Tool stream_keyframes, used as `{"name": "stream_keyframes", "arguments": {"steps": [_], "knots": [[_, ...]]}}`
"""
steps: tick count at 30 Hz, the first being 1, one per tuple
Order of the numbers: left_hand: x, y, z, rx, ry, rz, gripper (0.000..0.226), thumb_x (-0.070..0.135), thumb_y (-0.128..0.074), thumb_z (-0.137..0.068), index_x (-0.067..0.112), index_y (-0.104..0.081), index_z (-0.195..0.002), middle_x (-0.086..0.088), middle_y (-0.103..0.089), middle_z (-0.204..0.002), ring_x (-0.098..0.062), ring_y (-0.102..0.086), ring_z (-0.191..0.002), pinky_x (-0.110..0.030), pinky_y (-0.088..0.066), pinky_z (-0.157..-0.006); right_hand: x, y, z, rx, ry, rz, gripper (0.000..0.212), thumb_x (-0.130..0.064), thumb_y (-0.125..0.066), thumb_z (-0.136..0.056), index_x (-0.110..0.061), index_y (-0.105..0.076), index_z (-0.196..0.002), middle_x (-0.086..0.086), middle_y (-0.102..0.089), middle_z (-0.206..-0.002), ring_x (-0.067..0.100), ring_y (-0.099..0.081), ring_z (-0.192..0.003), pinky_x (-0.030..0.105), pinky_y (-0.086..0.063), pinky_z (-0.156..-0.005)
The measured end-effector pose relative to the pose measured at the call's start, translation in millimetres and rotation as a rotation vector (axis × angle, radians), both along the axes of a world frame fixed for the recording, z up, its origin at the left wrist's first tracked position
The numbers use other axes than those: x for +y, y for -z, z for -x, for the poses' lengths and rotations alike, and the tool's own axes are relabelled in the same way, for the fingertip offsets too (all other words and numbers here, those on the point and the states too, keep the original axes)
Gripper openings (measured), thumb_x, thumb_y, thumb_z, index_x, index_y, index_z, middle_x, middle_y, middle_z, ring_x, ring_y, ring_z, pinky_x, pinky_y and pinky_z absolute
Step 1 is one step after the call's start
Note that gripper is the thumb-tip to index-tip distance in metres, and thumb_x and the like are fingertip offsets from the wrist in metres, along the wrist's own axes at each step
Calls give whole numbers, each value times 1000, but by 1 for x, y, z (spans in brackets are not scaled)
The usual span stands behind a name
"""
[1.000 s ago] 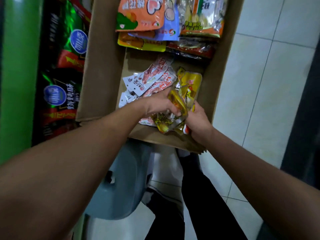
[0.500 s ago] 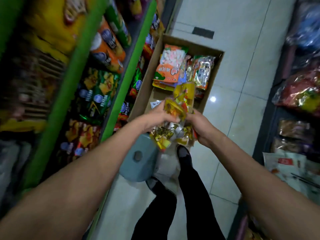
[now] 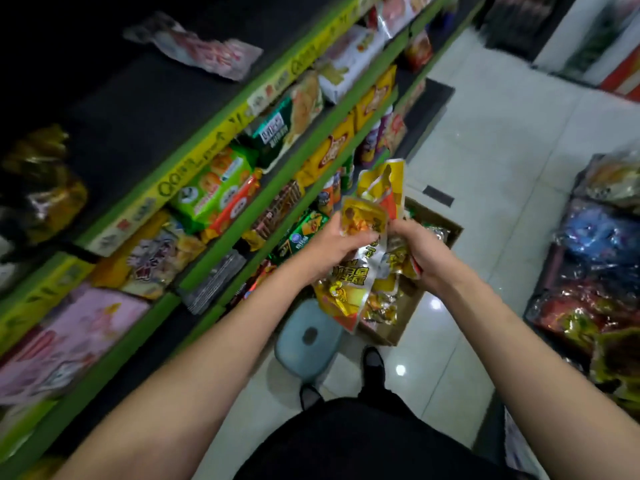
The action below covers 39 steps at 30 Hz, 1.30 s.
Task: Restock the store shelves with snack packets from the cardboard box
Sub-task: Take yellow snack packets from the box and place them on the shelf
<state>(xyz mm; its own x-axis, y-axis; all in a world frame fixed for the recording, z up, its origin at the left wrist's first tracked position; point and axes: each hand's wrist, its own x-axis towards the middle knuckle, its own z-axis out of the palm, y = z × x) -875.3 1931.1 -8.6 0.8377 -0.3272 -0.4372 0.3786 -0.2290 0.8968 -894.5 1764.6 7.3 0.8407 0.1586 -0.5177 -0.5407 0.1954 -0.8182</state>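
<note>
Both hands, left hand (image 3: 337, 242) and right hand (image 3: 420, 249), each grip closed on slippery yellow snack packets (image 3: 363, 258) | bunch above cardboard box (image 3: 412, 306), shelves (image 3: 221, 244) at 9 o'clock | we risk loose packets sliding free.

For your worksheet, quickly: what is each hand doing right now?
Left hand: holds the yellow snack packets.
Right hand: holds the same bunch of packets.

You're holding yellow-and-silver snack packets (image 3: 360, 271) with red corners over a brown cardboard box (image 3: 446, 225), green-edged shelves (image 3: 221, 247) on the left, a pale blue stool (image 3: 306, 344) near, white floor tiles (image 3: 502, 140).
</note>
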Motion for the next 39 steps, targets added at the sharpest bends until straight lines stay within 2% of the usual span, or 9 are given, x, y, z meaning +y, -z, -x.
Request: {"name": "stream_keyframes", "arguments": {"steps": [5,8,11,17,23,28,30,34,39], "knots": [[46,-54,32,-135,-89,-5,59,70,-71,-58,40,-57,-107,24,-71,-104,9,-65,-97,-14,-48,-83,37,-50,5,-108,-187,-35,38,-26,-60,-82,-5,-72,-111,26,-69,-116,43,-64,-104,61,-45,-103],[69,-78,46,-220,-193,32,64,66,-73,-58,36,-54,-111,11,-70,-114,-7,-66,-109,-29,-50,-96,64,-75,5,-176,-274,-61,44,-25,-57,-87,0,-65,-123,28,-65,-124,47,-61,-116,58,-47,-103],[95,-101,56,-293,-275,74,80,60,-77,-59,28,-50,-128,-3,-69,-124,-23,-65,-117,-45,-49,-105,94,-97,4,-242,-319,-79,36,-20,-57,-90,-3,-68,-120,23,-70,-119,40,-68,-109,50,-55,-95],[153,-134,71,-377,-387,-27,73,66,-77,-60,34,-51,-121,3,-71,-118,-17,-69,-108,-41,-55,-98,151,-118,5,-247,-369,-172,28,-34,-63,-86,-17,-79,-103,14,-75,-110,30,-73,-98,38,-60,-76],[176,-147,83,-447,-604,-2,41,40,-80,-72,30,-56,-105,4,-69,-96,-12,-63,-82,-28,-53,-72,181,-126,3,-204,-598,-348,58,-48,-90,-63,-17,-77,-110,11,-73,-117,29,-72,-104,38,-60,-78],[173,-161,78,-552,-802,-43,22,21,-73,-91,21,-63,-111,5,-75,-107,-13,-70,-101,-34,-55,-93,187,-133,-13,-238,-624,-382,31,-34,-83,-69,-21,-80,-97,6,-78,-101,26,-76,-89,37,-61,-68],[165,-168,71,-593,-878,-108,8,24,-67,-96,22,-67,-104,7,-76,-101,-8,-71,-96,-26,-55,-87,185,-134,-21,-220,-606,-351,44,-33,-83,-67,-14,-74,-105,11,-76,-104,32,-74,-92,43,-61,-71],[144,-174,60,-666,-1024,-300,14,26,-59,-101,29,-65,-88,12,-72,-85,8,-65,-75,-9,-47,-69,175,-135,-35,-178,-620,-364,60,-33,-75,-78,-5,-62,-130,16,-71,-120,36,-70,-106,48,-60,-81],[118,-169,51,-713,-1118,-379,21,26,-53,-104,17,-69,-94,3,-74,-88,-13,-68,-85,-29,-53,-79,164,-131,-51,-81,-684,-396,60,-44,-69,-81,-11,-62,-130,15,-71,-122,35,-70,-109,47,-61,-75]]}}
